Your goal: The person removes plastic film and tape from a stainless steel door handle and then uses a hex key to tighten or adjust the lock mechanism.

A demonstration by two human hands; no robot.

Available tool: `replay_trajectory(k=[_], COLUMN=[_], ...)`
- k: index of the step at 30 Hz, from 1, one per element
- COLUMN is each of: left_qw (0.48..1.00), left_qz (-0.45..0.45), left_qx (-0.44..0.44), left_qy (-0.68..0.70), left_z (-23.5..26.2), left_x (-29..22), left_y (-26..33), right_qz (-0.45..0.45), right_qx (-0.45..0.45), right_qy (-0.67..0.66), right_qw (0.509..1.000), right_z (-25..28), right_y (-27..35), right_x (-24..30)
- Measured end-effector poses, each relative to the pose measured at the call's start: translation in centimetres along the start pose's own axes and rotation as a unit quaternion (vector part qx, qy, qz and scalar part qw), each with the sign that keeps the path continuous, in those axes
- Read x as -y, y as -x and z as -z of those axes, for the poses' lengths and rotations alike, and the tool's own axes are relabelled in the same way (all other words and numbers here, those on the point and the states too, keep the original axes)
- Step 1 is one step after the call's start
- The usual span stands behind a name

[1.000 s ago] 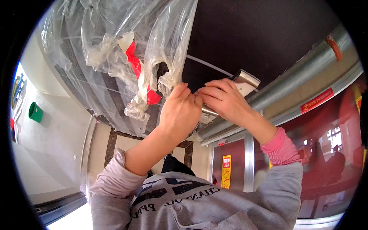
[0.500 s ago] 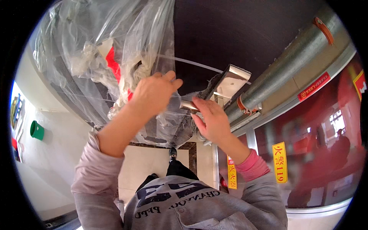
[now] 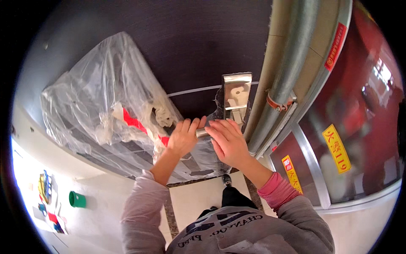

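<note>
A dark door carries a shiny metal lock plate with a lever handle. Clear plastic film, crumpled and loose, hangs over the door's left and lower part, with a torn red and cream strip caught in it. At the film's edge, beside the free end of the handle, my left hand has its fingers curled together, apparently on the film; the fingertips are partly hidden. My right hand lies over the handle just below the plate, fingers bent across it and thumb underneath.
A grey metal pipe with an orange clamp runs along the door's right side. Beyond it stands a glossy red cabinet with yellow labels. A green bin is at the lower left. Tiled floor lies below.
My left hand has moved right and down toward the handle. The film's upper part has come down, baring more of the door. My right hand stays at the handle; the view has turned.
</note>
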State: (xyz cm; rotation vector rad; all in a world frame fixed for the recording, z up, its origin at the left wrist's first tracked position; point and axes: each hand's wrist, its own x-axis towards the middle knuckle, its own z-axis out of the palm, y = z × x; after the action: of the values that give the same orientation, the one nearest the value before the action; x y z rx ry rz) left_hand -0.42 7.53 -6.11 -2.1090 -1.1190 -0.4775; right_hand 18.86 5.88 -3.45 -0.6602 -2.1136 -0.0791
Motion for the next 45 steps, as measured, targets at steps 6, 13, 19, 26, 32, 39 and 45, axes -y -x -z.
replay_trajectory(k=[6,13,19,26,32,39,45], left_qw=[0.98,0.962,0.902,0.881,0.848,0.829,0.81], left_qz=[0.184,0.243,0.364,0.406,0.423,0.404,0.434], left_qx=[-0.009,0.004,0.008,-0.038,-0.032,-0.064,-0.076], left_qy=[0.068,0.124,0.231,0.239,0.318,0.382,0.387], left_z=[-0.7,-1.7,-1.8,-4.5,-3.8,-3.9,-4.2], left_x=[-3.9,-6.2,-8.7,-8.0,-9.2,-9.1,-9.9], left_y=[-0.5,-0.2,-0.6,0.2,0.3,0.6,1.3], right_qz=[0.057,0.032,0.214,0.247,0.227,0.243,0.33], right_qx=[-0.072,0.099,0.102,0.131,0.187,0.232,0.185], right_qy=[-0.027,0.077,0.057,0.211,0.169,0.196,0.175], right_qw=[0.995,0.992,0.97,0.937,0.941,0.921,0.909], right_z=[-0.3,-1.3,-2.7,-3.8,-3.5,-2.5,-2.3], right_y=[3.2,6.1,0.3,-1.3,-1.0,-0.5,-2.6], right_x=[-0.9,-2.3,-4.8,-5.1,-5.0,-4.2,-5.4])
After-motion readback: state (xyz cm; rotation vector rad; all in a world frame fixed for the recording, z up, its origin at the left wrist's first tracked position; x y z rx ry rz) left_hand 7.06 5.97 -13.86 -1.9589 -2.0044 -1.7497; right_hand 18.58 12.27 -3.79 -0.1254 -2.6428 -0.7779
